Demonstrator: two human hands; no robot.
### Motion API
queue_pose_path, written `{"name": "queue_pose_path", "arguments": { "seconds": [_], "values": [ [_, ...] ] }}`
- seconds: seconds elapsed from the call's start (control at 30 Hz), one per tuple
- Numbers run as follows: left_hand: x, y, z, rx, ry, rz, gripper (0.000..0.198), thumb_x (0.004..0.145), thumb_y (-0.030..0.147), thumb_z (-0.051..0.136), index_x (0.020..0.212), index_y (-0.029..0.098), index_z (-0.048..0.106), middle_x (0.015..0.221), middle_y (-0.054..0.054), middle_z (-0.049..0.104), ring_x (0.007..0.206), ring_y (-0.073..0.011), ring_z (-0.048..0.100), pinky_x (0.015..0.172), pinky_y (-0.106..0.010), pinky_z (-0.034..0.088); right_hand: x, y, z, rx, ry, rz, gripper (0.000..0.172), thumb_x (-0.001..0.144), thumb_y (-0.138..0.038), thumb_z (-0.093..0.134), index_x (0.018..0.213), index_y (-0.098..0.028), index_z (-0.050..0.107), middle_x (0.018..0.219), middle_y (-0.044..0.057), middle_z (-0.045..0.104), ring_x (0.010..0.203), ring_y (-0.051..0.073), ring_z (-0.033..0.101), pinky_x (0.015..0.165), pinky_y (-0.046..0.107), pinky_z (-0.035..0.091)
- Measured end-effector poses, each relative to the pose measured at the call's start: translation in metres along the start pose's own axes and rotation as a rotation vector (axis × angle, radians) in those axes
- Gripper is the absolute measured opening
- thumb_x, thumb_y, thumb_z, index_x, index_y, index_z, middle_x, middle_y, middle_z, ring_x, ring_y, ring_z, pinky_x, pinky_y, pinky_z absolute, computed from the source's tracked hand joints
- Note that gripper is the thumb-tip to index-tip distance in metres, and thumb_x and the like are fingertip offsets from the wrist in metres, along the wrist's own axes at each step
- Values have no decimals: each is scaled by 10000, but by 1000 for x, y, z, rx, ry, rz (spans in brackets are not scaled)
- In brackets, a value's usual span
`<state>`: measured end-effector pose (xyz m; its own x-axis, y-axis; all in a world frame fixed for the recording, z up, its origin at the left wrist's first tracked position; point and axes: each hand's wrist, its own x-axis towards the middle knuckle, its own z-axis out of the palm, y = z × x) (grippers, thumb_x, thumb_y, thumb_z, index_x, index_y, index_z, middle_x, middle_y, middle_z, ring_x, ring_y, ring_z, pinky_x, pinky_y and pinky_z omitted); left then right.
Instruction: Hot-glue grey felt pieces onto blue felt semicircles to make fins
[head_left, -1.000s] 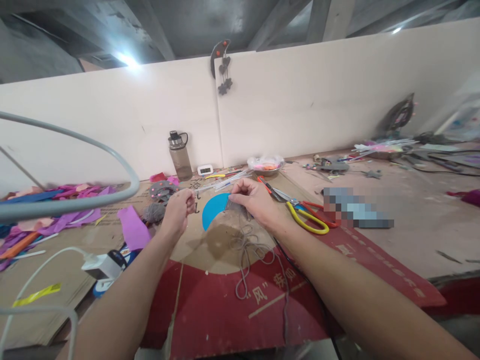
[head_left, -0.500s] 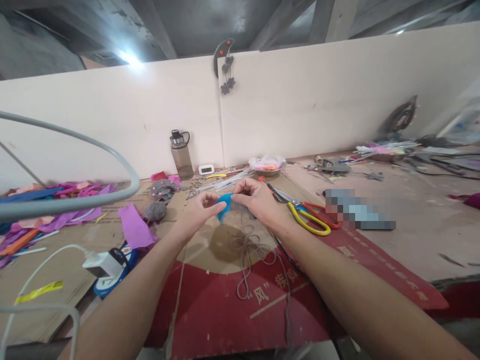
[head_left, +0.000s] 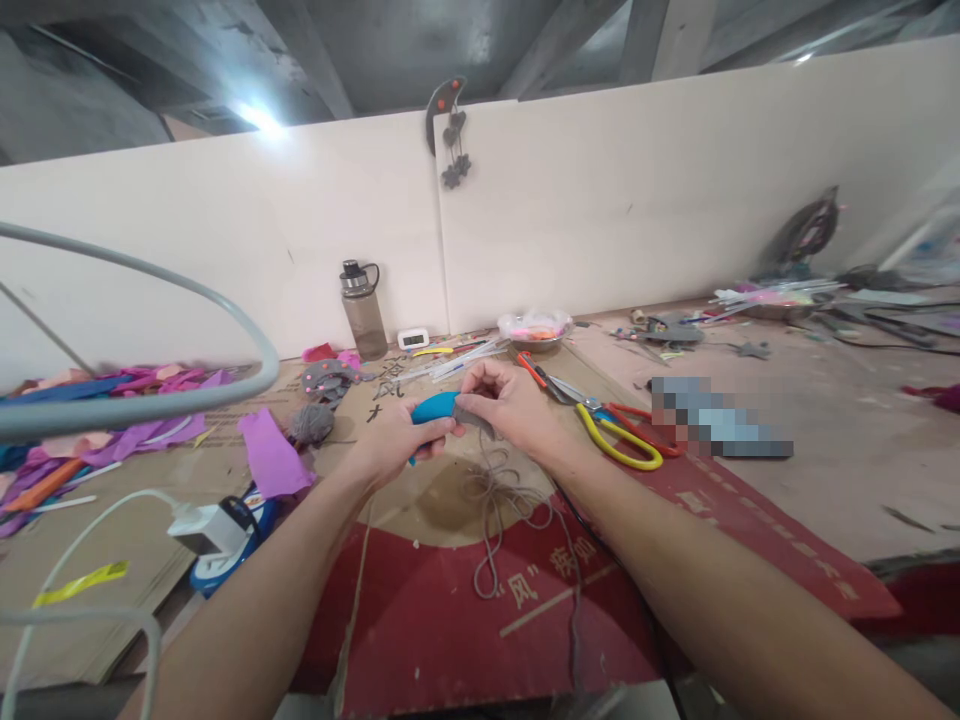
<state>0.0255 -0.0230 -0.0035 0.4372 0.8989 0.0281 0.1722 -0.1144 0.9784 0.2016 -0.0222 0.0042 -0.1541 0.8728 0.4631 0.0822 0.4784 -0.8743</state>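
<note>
In the head view a smooth, curved blue piece [head_left: 435, 407] lies between my two hands. My left hand [head_left: 401, 440] grips it from the near left side, thumb along its lower edge. At its right end my right hand [head_left: 504, 400] is pinched on a grey strip [head_left: 475, 418], which looks like felt or wound yarn and touches the blue piece. Below the hands, loose loops of grey yarn [head_left: 491, 530] trail over the printed cardboard [head_left: 420, 620]. The fingertips of both hands are partly hidden.
Yellow-handled scissors [head_left: 619, 445] and red-handled ones lie right of my right hand. A ball of grey yarn [head_left: 311, 424], purple cloth [head_left: 274, 455] and a white plug [head_left: 206, 528] are left. Behind stand a bottle [head_left: 363, 315] and a bowl [head_left: 540, 340]. A grey tube [head_left: 225, 300] arches at left.
My left hand has shifted its hold down and closed round the blue piece, which now shows longer and lies more level. The grey strip shows more clearly under my right hand.
</note>
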Motion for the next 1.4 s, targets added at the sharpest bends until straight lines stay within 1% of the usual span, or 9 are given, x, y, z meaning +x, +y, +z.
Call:
{"name": "queue_pose_path", "arguments": {
  "seconds": [0.23,0.4,0.57,0.73,0.93,1.17,1.23,1.33,1.4],
  "values": [
    [1,0,1,-4,74,40,250,705,376,666,749,130,658,498,46,416,447,-59,314,448,-216,209,2,5,-2,-32,-8,-21,80,687,-211,599,715,-175,533,667,-29,539,607,97,477,572,240,378],
    [1,2,0,49,128,31,261,724,397,631,732,139,670,482,38,428,433,-66,304,446,-225,209,3,8,-7,-187,-24,-126,196,753,-233,584,943,-195,559,834,4,596,673,112,510,635,263,410],
    [0,5,-2,432,244,92,255,773,392,551,743,172,676,479,39,460,438,-89,373,459,-232,261,3,5,-15,-558,-37,-341,78,793,-184,571,858,-178,614,864,40,603,803,148,526,712,277,398],
    [4,3,-6,831,472,247,137,761,281,572,763,185,669,692,-20,645,630,-154,546,592,-261,376,2,6,-13,-640,-59,-289,52,798,-174,580,825,-166,624,784,27,606,738,137,521,673,260,380],
    [6,-2,-27,1021,651,335,199,813,298,518,880,187,668,847,-67,690,795,-211,607,729,-298,410,1,2,-11,-503,-230,-185,135,827,-207,542,759,-162,649,716,5,633,680,115,530,651,247,378],
    [7,-3,-40,534,808,248,240,777,393,545,781,184,664,491,19,514,449,-129,455,468,-246,333,0,-7,-48,-101,-883,274,354,837,-458,503,845,-158,690,744,45,672,651,127,601,640,265,478],
    [8,-4,-39,344,779,215,243,764,394,550,740,174,651,451,38,452,400,-104,385,414,-230,275,4,2,-59,-216,-779,338,419,851,-494,460,817,-140,683,831,94,690,729,156,631,675,276,486],
    [9,-3,-37,288,776,222,229,735,376,574,707,162,651,439,43,431,396,-90,361,403,-219,254,11,28,-64,-775,-277,295,421,877,-448,415,742,-137,665,776,128,683,717,183,625,657,279,457],
    [8,0,-34,310,787,223,226,725,373,580,709,162,659,444,43,434,404,-89,363,407,-218,256,14,47,-60,-1018,-133,293,374,851,-432,460,730,-139,658,753,137,678,717,199,625,642,283,443]
  ]
}}
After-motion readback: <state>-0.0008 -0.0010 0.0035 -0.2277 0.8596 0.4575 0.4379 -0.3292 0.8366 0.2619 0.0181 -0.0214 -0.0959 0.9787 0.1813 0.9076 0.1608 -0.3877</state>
